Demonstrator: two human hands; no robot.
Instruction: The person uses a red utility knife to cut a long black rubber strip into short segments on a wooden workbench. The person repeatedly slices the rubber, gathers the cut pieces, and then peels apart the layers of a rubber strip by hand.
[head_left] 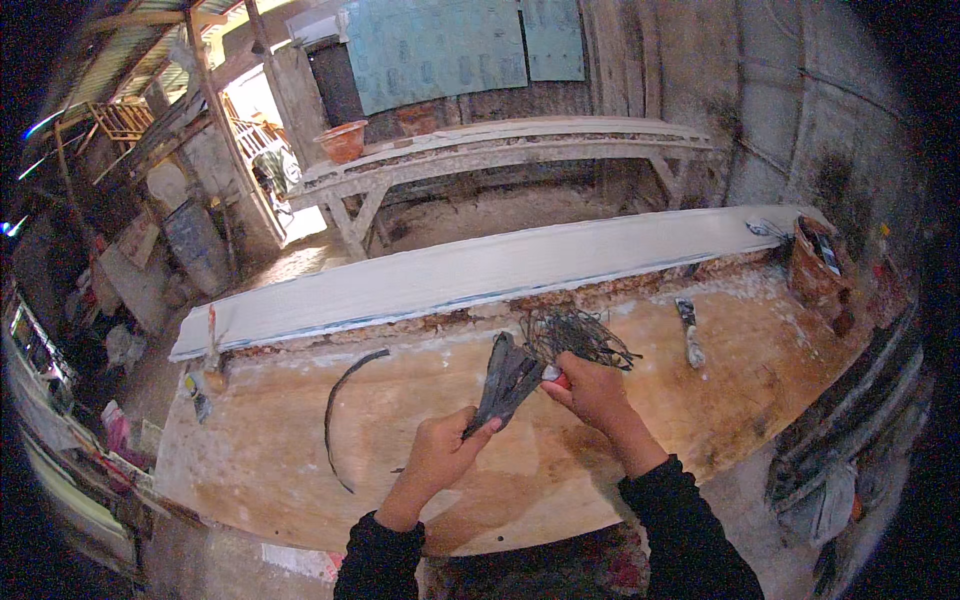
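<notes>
My left hand [445,450] is closed round the narrow end of a bundle of flat, dark grey strips [503,380], which fans out away from me above the wooden tabletop [420,510]. Close beside the bundle, my right hand [597,398] grips a small red object [561,379] with a pale end; the fingers cover most of it, so its kind does not show. Just beyond my right hand lies a tangled heap of thin dark strips [580,336]. A single curved dark strip [330,420] rests on the wood to the left of my left hand.
A long white board [480,265] runs along the table's far side. A white-smeared scraper or brush [688,332] lies right of the heap; another tool [197,397] is at the left. A brown bucket [815,265] stands far right. Behind is a second bench [520,138].
</notes>
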